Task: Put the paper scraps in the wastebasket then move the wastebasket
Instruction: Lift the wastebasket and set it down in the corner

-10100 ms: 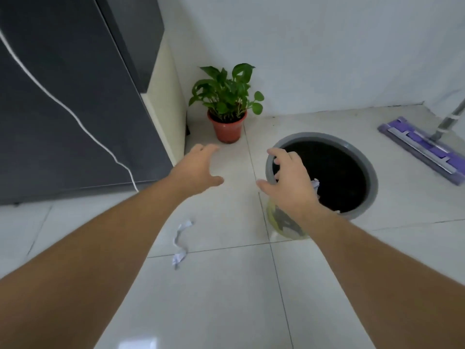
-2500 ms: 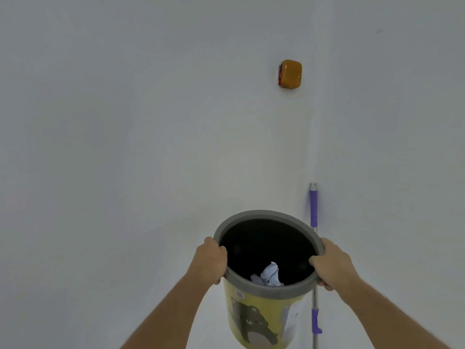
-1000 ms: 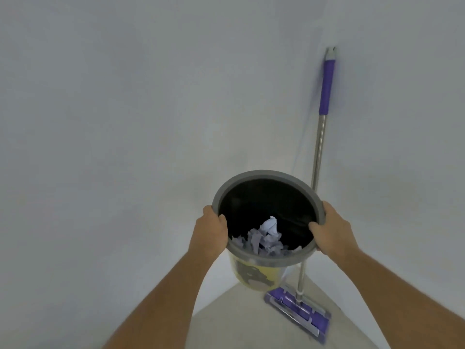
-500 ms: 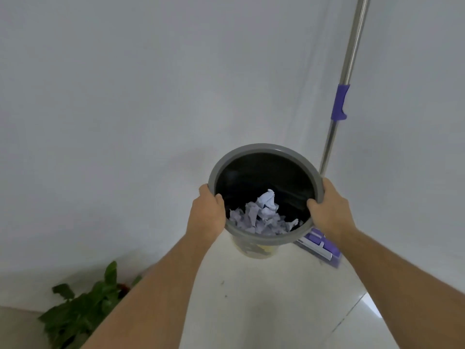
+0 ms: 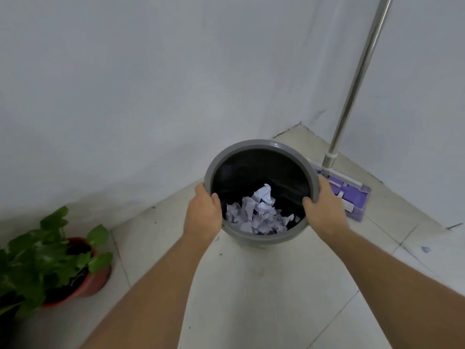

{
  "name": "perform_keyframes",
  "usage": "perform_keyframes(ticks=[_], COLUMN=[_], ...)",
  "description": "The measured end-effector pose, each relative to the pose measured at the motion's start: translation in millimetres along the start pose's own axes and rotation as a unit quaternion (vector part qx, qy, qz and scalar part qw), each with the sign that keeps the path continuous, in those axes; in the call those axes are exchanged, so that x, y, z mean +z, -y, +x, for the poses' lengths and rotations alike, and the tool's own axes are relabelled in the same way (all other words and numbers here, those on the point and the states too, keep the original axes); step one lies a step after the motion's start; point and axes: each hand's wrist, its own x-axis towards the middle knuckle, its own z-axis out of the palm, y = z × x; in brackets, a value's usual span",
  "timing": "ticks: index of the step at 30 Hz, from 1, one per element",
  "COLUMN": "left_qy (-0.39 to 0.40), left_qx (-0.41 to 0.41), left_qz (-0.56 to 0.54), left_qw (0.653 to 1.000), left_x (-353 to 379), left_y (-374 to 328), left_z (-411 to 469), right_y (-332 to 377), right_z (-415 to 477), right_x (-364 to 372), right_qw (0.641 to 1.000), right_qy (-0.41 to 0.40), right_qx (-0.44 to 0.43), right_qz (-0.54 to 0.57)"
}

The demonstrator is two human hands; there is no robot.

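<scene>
Left hand (image 5: 203, 217) + right hand (image 5: 323, 210) both clamped on opposite sides of wastebasket (image 5: 259, 147) rim, paper scraps (image 5: 259, 212) inside, bin near floor in corner btw plant (image 5: 50, 255) & mop (image 5: 344, 190): imo lower level, keep clear of mop head, release only once base sits flat.

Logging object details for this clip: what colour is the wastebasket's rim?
Grey, around a black interior; the wastebasket's rim shows best in the head view.

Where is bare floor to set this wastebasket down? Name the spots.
Bare tiles lie below the wastebasket, between the potted plant and the mop. The corner by the mop head is crowded; a small scrap lies on the right.
</scene>
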Motion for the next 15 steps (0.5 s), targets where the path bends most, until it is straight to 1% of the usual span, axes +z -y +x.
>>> perform_keyframes(ticks=[5, 15], left_qy=[0.016, 0.024], left_qx=[-0.012, -0.037], left_qz=[-0.005, 0.01], left_qw=[1.0, 0.999], left_x=[16, 28], left_y=[19, 29], left_z=[-7, -5], right_y=[-21, -31], right_z=[-3, -1], right_x=[17, 29], right_qw=[1.0, 1.0], right_qy=[0.012, 0.024], right_qx=[0.001, 0.007], right_qz=[0.001, -0.014])
